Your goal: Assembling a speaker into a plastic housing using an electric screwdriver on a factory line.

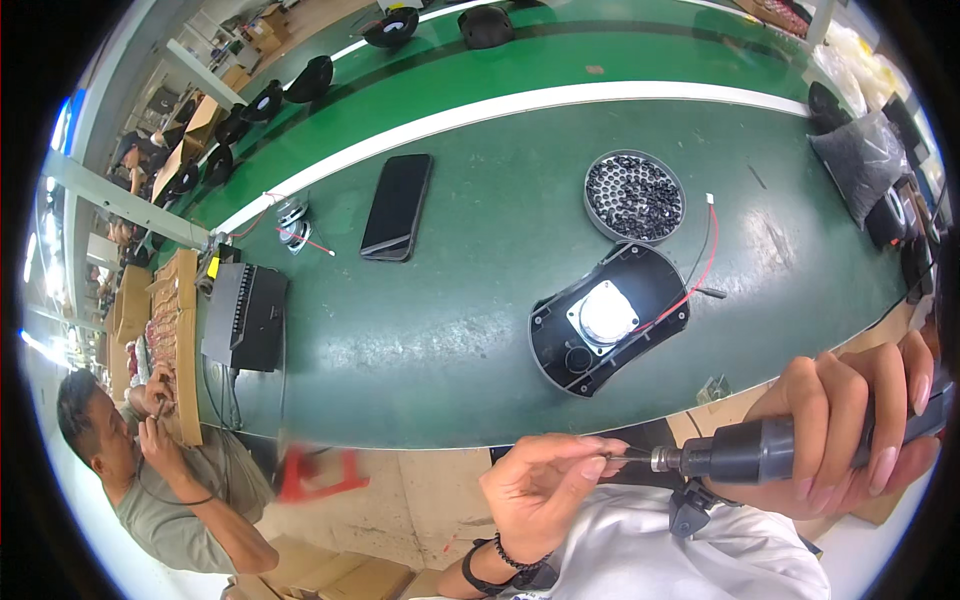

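Right hand [850, 420] clamped on driver [745, 455] | left hand [545, 480] pinching bit tip, probably seating a screw | both below bench [440, 330] edge, housing [610, 320] apart on it | risk: screw dropping if pinch slackens.

Workshop interior. Long green work surface [440, 330] fills the centre, with a white stripe [520, 105] curving from nine to two o'clock. Brighter green belt [560, 55] beyond it, twelve o'clock. Pale steel post [120, 200] at ten o'clock. Cardboard boxes [180, 330] stacked along the table's edge, nine o'clock. Light-coloured floor [400, 500] at six o'clock. Strong daylight at the left rim.
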A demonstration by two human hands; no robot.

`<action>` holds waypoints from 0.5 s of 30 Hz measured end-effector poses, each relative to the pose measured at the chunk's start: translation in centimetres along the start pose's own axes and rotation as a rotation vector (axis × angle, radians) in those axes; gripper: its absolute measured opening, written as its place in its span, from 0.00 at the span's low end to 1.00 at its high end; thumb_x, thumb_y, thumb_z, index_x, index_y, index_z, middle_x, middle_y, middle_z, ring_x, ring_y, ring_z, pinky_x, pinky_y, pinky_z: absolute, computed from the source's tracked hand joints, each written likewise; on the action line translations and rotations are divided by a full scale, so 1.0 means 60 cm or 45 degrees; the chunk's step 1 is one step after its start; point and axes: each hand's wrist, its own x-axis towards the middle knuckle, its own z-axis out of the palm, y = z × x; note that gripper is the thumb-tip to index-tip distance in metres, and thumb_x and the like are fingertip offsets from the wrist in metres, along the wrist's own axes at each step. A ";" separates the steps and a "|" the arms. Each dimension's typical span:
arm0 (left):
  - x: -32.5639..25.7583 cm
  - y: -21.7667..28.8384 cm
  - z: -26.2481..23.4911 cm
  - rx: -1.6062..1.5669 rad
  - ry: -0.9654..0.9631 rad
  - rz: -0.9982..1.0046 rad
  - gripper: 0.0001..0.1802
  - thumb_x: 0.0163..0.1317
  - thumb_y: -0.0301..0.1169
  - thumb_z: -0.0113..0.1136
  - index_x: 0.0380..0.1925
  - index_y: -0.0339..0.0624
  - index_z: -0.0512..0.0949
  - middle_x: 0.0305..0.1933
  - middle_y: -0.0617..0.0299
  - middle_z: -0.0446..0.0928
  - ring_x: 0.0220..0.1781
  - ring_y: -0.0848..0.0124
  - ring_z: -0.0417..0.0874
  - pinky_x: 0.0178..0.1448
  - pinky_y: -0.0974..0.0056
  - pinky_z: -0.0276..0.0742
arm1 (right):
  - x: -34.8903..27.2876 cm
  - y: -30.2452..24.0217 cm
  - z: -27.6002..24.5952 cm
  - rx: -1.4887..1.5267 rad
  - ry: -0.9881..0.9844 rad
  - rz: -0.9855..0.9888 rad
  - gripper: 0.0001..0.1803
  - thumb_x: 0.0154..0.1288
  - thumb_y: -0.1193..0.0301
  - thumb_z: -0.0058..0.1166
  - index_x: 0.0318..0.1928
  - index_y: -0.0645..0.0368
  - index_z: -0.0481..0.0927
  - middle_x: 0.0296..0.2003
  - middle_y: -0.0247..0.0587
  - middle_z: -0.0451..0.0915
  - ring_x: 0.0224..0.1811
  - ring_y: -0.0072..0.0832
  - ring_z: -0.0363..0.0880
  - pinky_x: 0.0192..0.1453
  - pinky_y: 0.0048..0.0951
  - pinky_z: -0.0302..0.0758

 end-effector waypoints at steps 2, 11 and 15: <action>-0.001 0.003 0.003 0.114 0.029 -0.035 0.12 0.66 0.17 0.58 0.49 0.29 0.74 0.45 0.40 0.82 0.47 0.58 0.87 0.50 0.58 0.88 | 0.001 -0.011 -0.009 -0.017 -0.036 0.060 0.16 0.67 0.74 0.56 0.46 0.63 0.61 0.24 0.41 0.74 0.12 0.24 0.72 0.12 0.22 0.74; 0.004 0.008 0.004 0.266 0.041 -0.081 0.14 0.69 0.24 0.59 0.52 0.33 0.71 0.45 0.38 0.83 0.43 0.57 0.88 0.46 0.57 0.87 | 0.004 -0.018 -0.008 -0.070 -0.035 0.128 0.18 0.64 0.76 0.56 0.48 0.63 0.62 0.26 0.41 0.79 0.11 0.29 0.72 0.11 0.28 0.72; 0.009 -0.005 -0.001 0.592 0.131 0.219 0.15 0.68 0.24 0.59 0.53 0.33 0.74 0.47 0.41 0.81 0.37 0.64 0.87 0.42 0.62 0.85 | 0.009 -0.017 -0.007 -0.056 -0.063 0.094 0.16 0.64 0.76 0.54 0.48 0.63 0.62 0.26 0.41 0.78 0.10 0.29 0.71 0.11 0.27 0.72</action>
